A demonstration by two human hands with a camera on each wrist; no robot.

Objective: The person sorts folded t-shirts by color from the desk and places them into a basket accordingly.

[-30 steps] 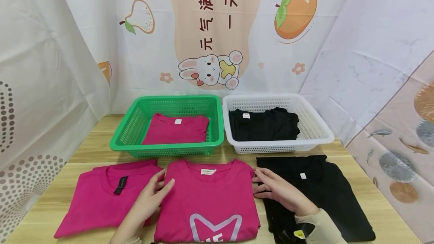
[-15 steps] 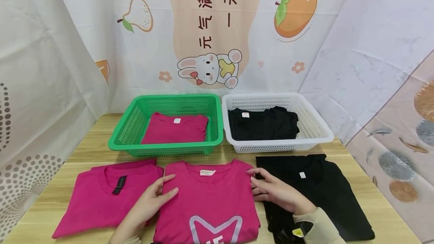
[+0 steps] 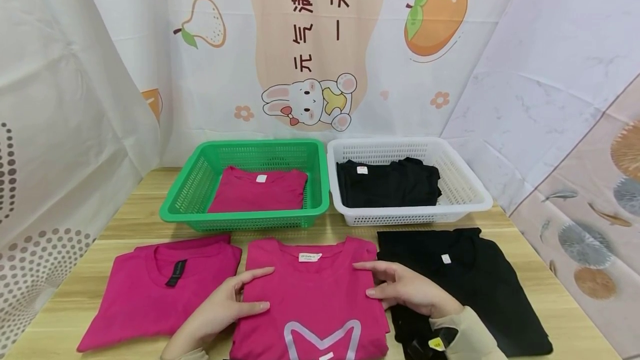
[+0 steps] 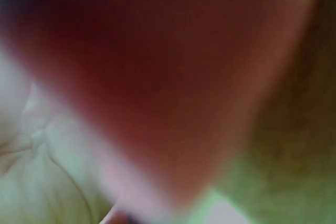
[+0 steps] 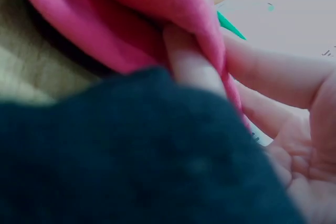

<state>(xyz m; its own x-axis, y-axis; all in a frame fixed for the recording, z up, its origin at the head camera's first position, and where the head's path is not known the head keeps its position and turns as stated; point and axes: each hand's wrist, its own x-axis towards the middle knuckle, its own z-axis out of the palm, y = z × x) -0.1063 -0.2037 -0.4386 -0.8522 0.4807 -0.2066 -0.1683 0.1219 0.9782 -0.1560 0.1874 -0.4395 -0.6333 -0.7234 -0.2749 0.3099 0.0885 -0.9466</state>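
Printed pink shirt (image 3: 310, 290) lies in front of the green basket (image 3: 245, 216). Right hand (image 3: 414, 290) pinches its edge, a finger tucked under; left hand (image 3: 224, 305): thumb and forefinger apart on top, others hidden, cannot tell grip. Judgement: level sides, even tension should preserve folds.

From here I can see the right hand (image 5: 296, 142) with the edge of a folded pink fabric (image 5: 142, 9) caught among its fingers, one finger on the near side under a fold and two others beyond the edge. A blurred dark cloth (image 5: 131, 150) fills the lower left, hiding part of that near finger, with a pale wood-grain surface (image 5: 23, 72) behind; a thin green sliver (image 5: 231, 26) shows against a whitish backdrop (image 5: 294, 11).
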